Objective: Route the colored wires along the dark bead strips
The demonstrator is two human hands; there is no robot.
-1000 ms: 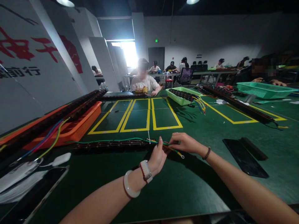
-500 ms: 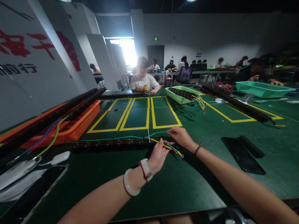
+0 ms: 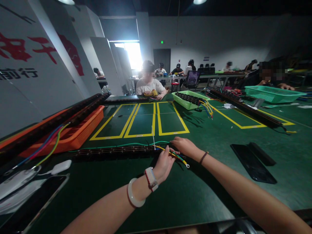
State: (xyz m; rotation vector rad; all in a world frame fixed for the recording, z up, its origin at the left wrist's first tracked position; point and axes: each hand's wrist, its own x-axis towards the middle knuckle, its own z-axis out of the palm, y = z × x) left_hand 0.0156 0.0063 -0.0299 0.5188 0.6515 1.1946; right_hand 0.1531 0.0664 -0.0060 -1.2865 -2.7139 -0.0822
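My left hand [image 3: 164, 165] is closed around a bundle of wires [image 3: 180, 158] at the right end of a long dark strip [image 3: 114, 151]. Yellow and green wires stick out past its fingers, and one ends in a metal ring terminal [image 3: 187, 166]. Just beyond it, my right hand [image 3: 185, 147] is closed with bent fingers on a long green wire [image 3: 136, 144], which runs loosely along the strip's far side. The wire's tip is hidden by the fingers. A white cable tie [image 3: 153, 138] stands up from the strip near the left fingertips.
At left, an orange basket [image 3: 91, 125] has dark strips lying across it. A light green basket [image 3: 186, 103] with wired strips is farther back; a teal basket [image 3: 273, 94] is at right. A black phone-like slab [image 3: 253, 164] lies on the table. Across sits a co-worker [image 3: 149, 84].
My right hand has moved slightly left and down, closer to my left hand, along with the green wire. The left hand keeps its hold on the bundle.
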